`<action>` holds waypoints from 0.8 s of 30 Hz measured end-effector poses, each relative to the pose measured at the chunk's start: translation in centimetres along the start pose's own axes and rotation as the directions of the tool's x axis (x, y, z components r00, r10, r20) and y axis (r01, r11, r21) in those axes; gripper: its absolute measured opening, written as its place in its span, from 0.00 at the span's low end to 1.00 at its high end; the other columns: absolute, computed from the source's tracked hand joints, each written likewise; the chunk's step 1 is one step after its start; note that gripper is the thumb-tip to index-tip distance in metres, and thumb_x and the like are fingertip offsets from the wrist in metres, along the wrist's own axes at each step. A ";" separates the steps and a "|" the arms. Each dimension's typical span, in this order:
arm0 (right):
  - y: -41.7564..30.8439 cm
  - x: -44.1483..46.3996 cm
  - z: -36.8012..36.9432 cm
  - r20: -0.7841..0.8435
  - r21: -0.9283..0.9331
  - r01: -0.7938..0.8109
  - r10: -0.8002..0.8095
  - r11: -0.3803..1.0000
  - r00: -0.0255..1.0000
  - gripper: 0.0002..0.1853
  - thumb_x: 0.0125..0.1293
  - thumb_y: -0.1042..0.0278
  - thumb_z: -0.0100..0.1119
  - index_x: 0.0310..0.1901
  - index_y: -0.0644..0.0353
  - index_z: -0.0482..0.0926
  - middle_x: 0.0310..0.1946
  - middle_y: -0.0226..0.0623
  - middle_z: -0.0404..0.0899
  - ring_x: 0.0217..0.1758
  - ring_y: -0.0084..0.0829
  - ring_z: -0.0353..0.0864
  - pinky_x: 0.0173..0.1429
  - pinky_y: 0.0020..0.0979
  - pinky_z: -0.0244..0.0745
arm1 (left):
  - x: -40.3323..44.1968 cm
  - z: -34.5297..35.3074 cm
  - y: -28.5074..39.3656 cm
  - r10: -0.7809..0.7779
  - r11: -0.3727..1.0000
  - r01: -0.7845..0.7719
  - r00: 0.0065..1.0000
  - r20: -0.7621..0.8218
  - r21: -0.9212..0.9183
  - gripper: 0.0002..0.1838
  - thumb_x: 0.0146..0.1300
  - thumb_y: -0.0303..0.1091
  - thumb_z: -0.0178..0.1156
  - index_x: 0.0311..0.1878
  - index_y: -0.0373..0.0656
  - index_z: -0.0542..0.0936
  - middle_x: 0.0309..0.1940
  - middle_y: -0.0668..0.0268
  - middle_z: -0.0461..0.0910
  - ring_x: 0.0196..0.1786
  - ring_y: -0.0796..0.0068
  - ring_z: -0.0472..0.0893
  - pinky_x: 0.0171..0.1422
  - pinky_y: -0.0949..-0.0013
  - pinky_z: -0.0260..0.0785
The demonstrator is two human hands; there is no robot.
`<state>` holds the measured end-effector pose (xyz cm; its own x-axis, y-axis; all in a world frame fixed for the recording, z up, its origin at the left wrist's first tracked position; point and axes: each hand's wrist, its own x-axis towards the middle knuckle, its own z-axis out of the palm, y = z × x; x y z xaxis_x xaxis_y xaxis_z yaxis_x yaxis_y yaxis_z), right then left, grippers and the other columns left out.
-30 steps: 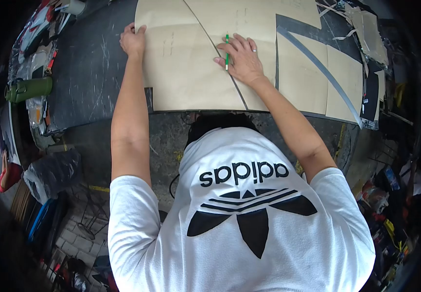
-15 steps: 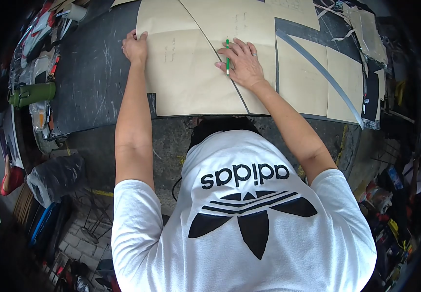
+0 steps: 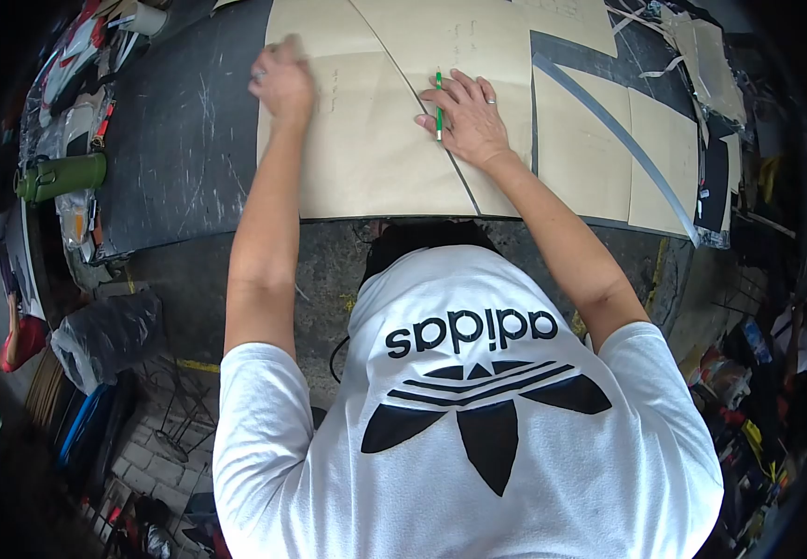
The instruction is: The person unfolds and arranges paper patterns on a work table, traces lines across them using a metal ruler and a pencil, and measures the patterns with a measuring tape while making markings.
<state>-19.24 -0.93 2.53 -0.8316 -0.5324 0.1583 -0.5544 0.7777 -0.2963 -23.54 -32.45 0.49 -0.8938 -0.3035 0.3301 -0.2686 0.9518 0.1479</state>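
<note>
My left hand (image 3: 284, 82) is over the left part of a large tan paper sheet (image 3: 357, 158), its fingers smeared by motion. I cannot tell whether it touches the sheet. My right hand (image 3: 473, 121) rests on the paper, fingers partly spread, with a green pencil (image 3: 439, 110) held between the thumb and fingers. Beside that hand, a dark diagonal line (image 3: 387, 51) crosses the tan paper from the far side to the near edge. Faint handwriting shows on both sides of it.
A grey curved strip (image 3: 608, 130) lies over more tan paper (image 3: 660, 140) at the right. The dark, scratched tabletop (image 3: 180, 121) shows at the left, with a green flask (image 3: 63, 177) at its edge. A person in red (image 3: 26, 340) is at far left.
My left hand has left the sheet's left edge and moved right, over the paper. My right hand and the pencil have stayed nearly in place.
</note>
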 end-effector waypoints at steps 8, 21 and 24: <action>0.0 0.0 0.1 -0.006 0.000 0.003 -0.003 1.000 1.000 0.25 0.71 0.38 0.58 0.63 0.41 0.78 0.68 0.36 0.73 0.80 0.44 0.59 0.82 0.55 0.46 | -7.5 -1.7 9.8 0.269 0.962 -0.251 0.936 0.226 -0.106 0.34 0.75 0.66 0.46 0.80 0.68 0.64 0.82 0.61 0.58 0.83 0.37 0.49 0.78 0.20 0.39; 4.0 1.4 -3.4 -0.270 0.176 -0.455 0.488 0.873 0.830 0.26 0.61 0.56 0.72 0.59 0.57 0.78 0.60 0.47 0.79 0.66 0.52 0.74 0.71 0.49 0.67 | -7.2 -3.0 10.3 0.203 0.979 -0.186 0.925 0.321 -0.083 0.44 0.67 0.77 0.45 0.81 0.68 0.62 0.84 0.65 0.52 0.85 0.38 0.44 0.78 0.17 0.31; 6.0 2.8 -4.6 -0.115 0.128 -0.681 0.693 0.721 0.712 0.27 0.62 0.54 0.72 0.59 0.57 0.78 0.57 0.47 0.82 0.65 0.52 0.75 0.70 0.51 0.69 | -7.2 -3.7 10.3 0.190 0.981 -0.164 0.923 0.335 -0.105 0.44 0.67 0.78 0.45 0.81 0.67 0.62 0.84 0.65 0.52 0.85 0.38 0.43 0.78 0.17 0.30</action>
<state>-25.04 3.77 5.54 -0.9801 0.1978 0.0157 0.1706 0.8806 -0.4420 -18.52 -20.65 3.07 -0.9962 -0.0849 0.0199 -0.0797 0.9788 0.1889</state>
